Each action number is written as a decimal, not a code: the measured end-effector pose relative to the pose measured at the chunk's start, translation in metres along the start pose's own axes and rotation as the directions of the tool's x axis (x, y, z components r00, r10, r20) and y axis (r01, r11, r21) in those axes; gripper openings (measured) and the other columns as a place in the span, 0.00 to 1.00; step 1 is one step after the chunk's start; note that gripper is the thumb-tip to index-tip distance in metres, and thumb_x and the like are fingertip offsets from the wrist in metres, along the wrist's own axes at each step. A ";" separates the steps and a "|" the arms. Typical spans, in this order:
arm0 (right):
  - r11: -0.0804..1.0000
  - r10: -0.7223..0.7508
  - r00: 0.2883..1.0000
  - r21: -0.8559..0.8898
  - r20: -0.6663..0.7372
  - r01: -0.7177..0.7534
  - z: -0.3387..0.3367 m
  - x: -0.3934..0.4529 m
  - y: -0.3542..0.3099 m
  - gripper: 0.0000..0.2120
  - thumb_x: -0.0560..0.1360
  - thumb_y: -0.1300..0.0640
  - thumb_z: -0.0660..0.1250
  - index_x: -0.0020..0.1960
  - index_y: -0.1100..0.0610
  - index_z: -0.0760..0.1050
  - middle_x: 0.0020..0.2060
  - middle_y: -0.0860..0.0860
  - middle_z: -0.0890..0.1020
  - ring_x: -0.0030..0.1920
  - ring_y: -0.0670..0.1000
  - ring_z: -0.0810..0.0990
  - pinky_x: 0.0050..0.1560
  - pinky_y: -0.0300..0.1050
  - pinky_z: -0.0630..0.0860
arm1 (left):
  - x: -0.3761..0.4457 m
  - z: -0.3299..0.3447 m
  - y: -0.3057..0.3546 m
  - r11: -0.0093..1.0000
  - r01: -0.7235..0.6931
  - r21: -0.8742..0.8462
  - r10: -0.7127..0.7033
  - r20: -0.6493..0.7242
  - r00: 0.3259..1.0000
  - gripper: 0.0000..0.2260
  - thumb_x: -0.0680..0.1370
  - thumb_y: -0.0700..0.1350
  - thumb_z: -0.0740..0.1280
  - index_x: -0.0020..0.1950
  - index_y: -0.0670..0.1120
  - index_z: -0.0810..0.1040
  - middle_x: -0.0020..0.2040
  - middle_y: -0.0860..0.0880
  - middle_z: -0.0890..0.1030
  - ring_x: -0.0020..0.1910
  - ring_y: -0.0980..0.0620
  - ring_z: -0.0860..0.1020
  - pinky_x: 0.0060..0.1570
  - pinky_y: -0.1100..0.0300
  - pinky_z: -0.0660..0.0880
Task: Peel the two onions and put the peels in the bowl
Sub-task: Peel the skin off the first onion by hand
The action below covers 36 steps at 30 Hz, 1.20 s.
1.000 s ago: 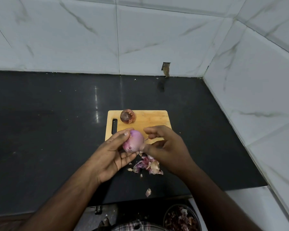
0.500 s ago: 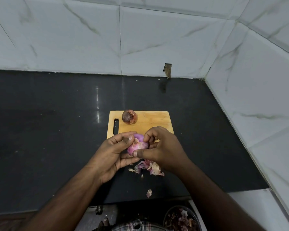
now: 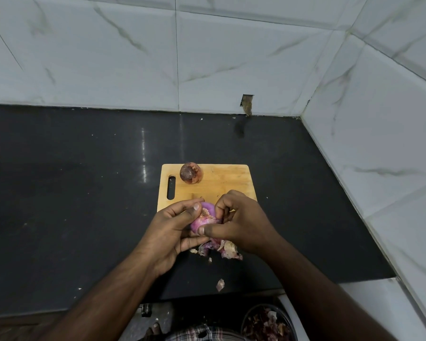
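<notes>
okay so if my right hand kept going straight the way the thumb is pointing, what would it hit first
The right hand has its thumb aimed leftward across the onion that both hands grip. Going straight on, it would probably meet the left hand first, at the fingers wrapped under the onion. Depth is hard to judge from this single view.

Two onions are in view: one round purple onion, partly peeled, and one brown, dry-skinned onion. There is one rectangular pale wooden chopping board with a slot handle. One dark round bowl shows at the bottom edge. The loose papery purple-and-tan onion peels on the black stone counter make one heap — its pieces too tangled to count — plus one single peel scrap lying apart nearer the edge. Two hands are visible — one left hand and one right hand.
</notes>
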State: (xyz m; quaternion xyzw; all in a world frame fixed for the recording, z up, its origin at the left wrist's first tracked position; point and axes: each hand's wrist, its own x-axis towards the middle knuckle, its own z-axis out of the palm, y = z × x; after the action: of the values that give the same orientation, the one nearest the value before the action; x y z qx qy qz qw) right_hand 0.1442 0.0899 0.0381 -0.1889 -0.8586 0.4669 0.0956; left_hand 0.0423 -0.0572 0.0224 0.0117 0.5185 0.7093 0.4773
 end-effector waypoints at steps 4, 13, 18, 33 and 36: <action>0.999 -0.043 0.997 0.025 -0.060 0.044 0.002 0.001 0.002 0.18 0.64 0.53 0.82 0.30 0.48 0.72 0.42 0.46 0.75 0.39 0.42 0.75 0.35 0.39 0.74 | 0.003 0.003 0.004 1.000 0.002 -0.031 -0.002 -0.010 1.000 0.18 0.72 0.48 0.72 0.59 0.41 0.83 0.54 0.35 0.84 0.43 0.43 0.82 0.38 0.54 0.85; 0.980 -0.159 0.975 0.091 -0.154 0.174 0.007 0.003 -0.003 0.10 0.71 0.60 0.77 0.51 0.52 0.83 0.49 0.45 0.79 0.52 0.47 0.80 0.43 0.51 0.83 | 0.002 0.004 0.016 0.998 -0.035 0.048 0.036 -0.006 0.999 0.17 0.73 0.49 0.72 0.59 0.42 0.83 0.51 0.39 0.85 0.41 0.46 0.84 0.38 0.55 0.84; 0.979 -0.201 0.955 -0.012 -0.220 0.203 0.014 0.001 0.002 0.04 0.74 0.62 0.74 0.44 0.55 0.81 0.45 0.45 0.77 0.48 0.47 0.78 0.42 0.51 0.80 | 0.001 0.003 0.017 0.996 -0.040 0.076 0.042 -0.019 0.999 0.14 0.73 0.49 0.73 0.54 0.43 0.85 0.49 0.41 0.86 0.43 0.46 0.84 0.37 0.56 0.84; 0.990 -0.049 0.998 0.132 -0.046 0.054 0.001 0.006 -0.007 0.16 0.79 0.68 0.64 0.47 0.46 0.74 0.38 0.32 0.77 0.39 0.38 0.75 0.43 0.44 0.78 | -0.003 -0.009 0.021 0.994 0.112 0.017 -0.113 0.097 0.989 0.23 0.71 0.45 0.74 0.64 0.39 0.76 0.52 0.35 0.85 0.42 0.43 0.86 0.42 0.55 0.85; 0.989 -0.065 0.996 0.132 -0.062 0.073 -0.001 0.005 -0.008 0.14 0.77 0.66 0.67 0.52 0.46 0.75 0.42 0.36 0.79 0.44 0.40 0.76 0.46 0.42 0.79 | -0.003 -0.013 0.021 0.995 0.101 0.001 -0.101 0.114 0.988 0.24 0.71 0.38 0.73 0.67 0.41 0.76 0.51 0.35 0.85 0.42 0.45 0.86 0.43 0.56 0.85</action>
State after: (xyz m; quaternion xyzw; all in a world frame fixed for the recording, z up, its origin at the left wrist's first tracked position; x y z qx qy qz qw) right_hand 0.1384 0.0888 0.0457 -0.1657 -0.8281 0.5145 0.1488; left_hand 0.0234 -0.0682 0.0333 0.0247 0.4889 0.6836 0.5414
